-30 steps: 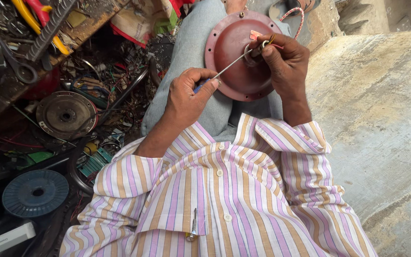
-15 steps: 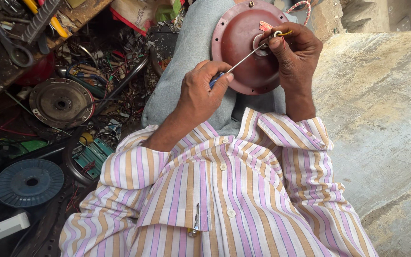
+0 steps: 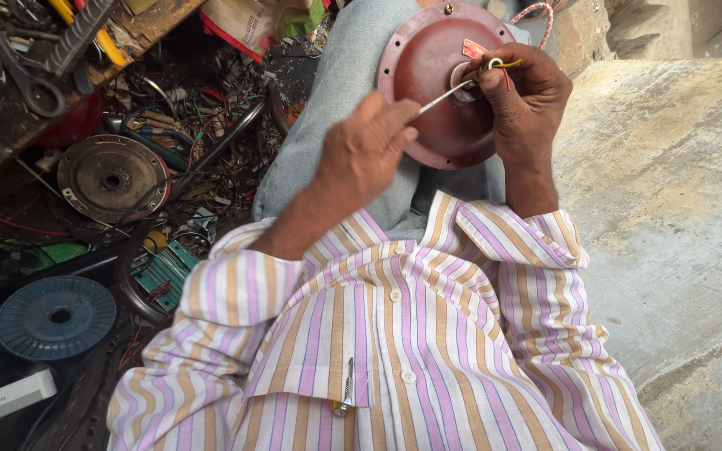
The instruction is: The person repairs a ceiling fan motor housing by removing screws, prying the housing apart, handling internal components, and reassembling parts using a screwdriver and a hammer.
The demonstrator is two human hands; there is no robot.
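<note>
Dome-shaped maroon metal cover (image 3: 436, 92) on my lap, dull and scuffed, my left hand (image 3: 365, 150) pinching a thin steel tool (image 3: 440, 98), my right hand (image 3: 524, 100) clasping the cover's rim and yellow wire (image 3: 507, 63).

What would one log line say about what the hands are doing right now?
left hand: holds thin metal tool | right hand: pinches wires at hub | red round cover: on lap | tool tip: at hub
</note>
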